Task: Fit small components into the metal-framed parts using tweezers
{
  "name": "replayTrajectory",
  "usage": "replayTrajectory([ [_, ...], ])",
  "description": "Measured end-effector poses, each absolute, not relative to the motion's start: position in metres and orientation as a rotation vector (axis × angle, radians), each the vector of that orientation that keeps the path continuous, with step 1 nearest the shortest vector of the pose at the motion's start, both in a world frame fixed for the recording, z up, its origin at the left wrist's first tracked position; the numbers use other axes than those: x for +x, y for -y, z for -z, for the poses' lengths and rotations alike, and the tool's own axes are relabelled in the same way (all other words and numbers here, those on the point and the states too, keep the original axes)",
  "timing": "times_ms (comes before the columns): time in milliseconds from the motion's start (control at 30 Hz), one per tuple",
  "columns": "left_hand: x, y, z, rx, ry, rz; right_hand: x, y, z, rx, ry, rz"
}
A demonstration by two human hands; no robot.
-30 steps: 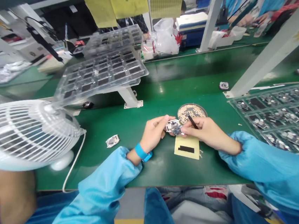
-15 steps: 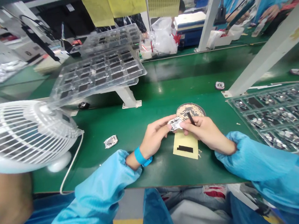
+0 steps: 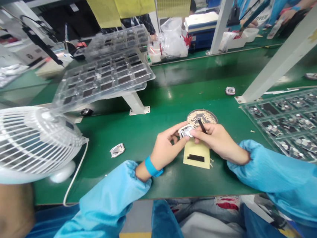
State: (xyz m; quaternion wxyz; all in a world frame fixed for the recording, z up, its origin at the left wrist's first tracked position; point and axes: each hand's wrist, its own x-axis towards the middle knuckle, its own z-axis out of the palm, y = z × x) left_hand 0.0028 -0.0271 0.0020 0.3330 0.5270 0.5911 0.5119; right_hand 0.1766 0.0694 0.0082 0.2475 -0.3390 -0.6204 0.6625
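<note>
Between the fingers of my left hand [image 3: 168, 144] is a small white and silver housing [image 3: 186, 131], like a watch case. My left thumb lies along its near edge. My right hand [image 3: 215, 139] is closed, its fingertips touching the housing's right side, and a narrow black stick [image 3: 201, 126] juts up from its grip. The stick's lower end is hidden. Behind both hands sits a round dish [image 3: 201, 116] of tiny beige and dark pieces. Below them lies a yellow sheet [image 3: 189, 162] with black strips [image 3: 196, 158] on it.
A similar housing [image 3: 117, 150] lies left on the green table. A white fan [image 3: 29, 144] stands far left. Clear trays [image 3: 104, 77] rest on a raised stand; a parts tray [image 3: 293, 126] is at right. Slanted white posts [image 3: 283, 49] rise behind. Co-workers' hands show top right.
My left thumb has slid down along the housing, which is slightly tilted. Small parts on the strip behind the table have shifted left. A co-worker's arm at top right has moved.
</note>
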Motion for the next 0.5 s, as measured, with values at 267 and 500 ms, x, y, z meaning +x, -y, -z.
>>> replayTrajectory([
  [267, 0.0023, 0.0283, -0.0018, 1.432, -1.569, -1.361, 0.1744, -0.0704, -0.0054, -0.874, 1.721, -1.633],
  [500, 0.0017, 0.0234, -0.0057, 1.051, -1.229, -1.409, 0.1697, -0.0666, -0.0031, -0.709, 1.692, -1.576],
])
